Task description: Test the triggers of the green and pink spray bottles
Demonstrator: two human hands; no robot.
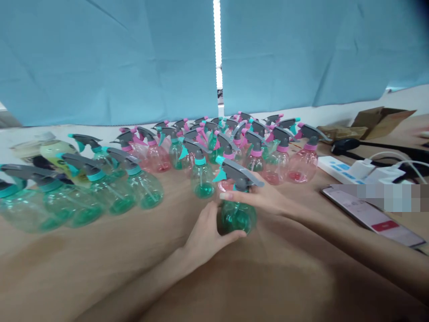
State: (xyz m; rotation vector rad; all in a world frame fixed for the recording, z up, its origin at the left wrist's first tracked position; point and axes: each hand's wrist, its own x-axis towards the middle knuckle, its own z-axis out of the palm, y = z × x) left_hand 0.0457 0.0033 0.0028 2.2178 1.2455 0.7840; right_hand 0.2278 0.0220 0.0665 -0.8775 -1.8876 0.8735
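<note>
A green see-through spray bottle (238,218) with a grey trigger head stands on the brown table (100,268) in front of me. My left hand (204,235) cups its round body from the left, fingers wrapped round the base. My right hand (258,197) grips the bottle's neck just under the trigger head, fingers closed round it. Both hands hold the same bottle upright.
Several green and pink spray bottles (201,179) crowd the table behind and to the left. A phone (372,217), a white power strip (338,167) with plugs and cables, and a cardboard box (378,120) lie at the right. Blue curtains (110,58) hang behind.
</note>
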